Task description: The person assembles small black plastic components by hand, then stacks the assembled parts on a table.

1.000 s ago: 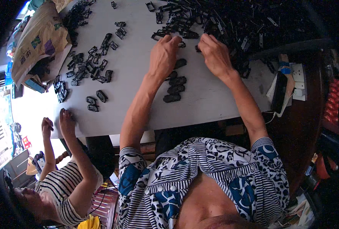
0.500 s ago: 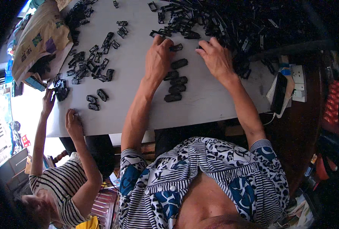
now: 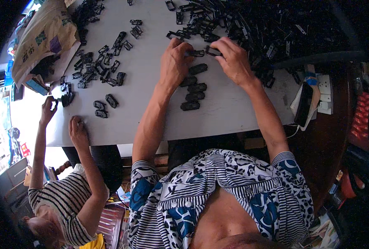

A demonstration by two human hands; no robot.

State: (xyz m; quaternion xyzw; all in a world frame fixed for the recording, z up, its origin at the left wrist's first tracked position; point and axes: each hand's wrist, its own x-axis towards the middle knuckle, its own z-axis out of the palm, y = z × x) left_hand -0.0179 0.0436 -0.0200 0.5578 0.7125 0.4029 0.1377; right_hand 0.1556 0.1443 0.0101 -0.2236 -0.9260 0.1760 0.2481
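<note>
Bimanual handling of small black parts at a pale desk [image 3: 134, 116], seen from above. The left hand [image 3: 175, 62] has its grip clamped on the left end of a slim dark piece [image 3: 197, 53], whose far end points toward the wearer's right. The right hand [image 3: 234, 60] has its grip closed on a small hollow frame [image 3: 213, 51], pinched at its right side. The two parts lie nearly in line, end facing end, with a narrow gap between them; the exact contact of the fingertips is partly hidden by the knuckles. Just below the hands, a staggered column of black pieces [image 3: 197, 87] lies on the desk, while a dense heap of dark parts [image 3: 234, 20] fills the far side and upper right.

Handling notes, offered as judgement: a light pinch at the outer ends keeps the facing ends free and in sight. One hand is best kept as a steady reference while the other makes the fine adjustments, with both parts level and square to each other. Thin frames of this kind probably flex, so even pressure seems safer than a hard squeeze. Both wrists should stay clear of the column, since the left forearm passes close beside it and a careless sweep could disturb its spacing.
</note>
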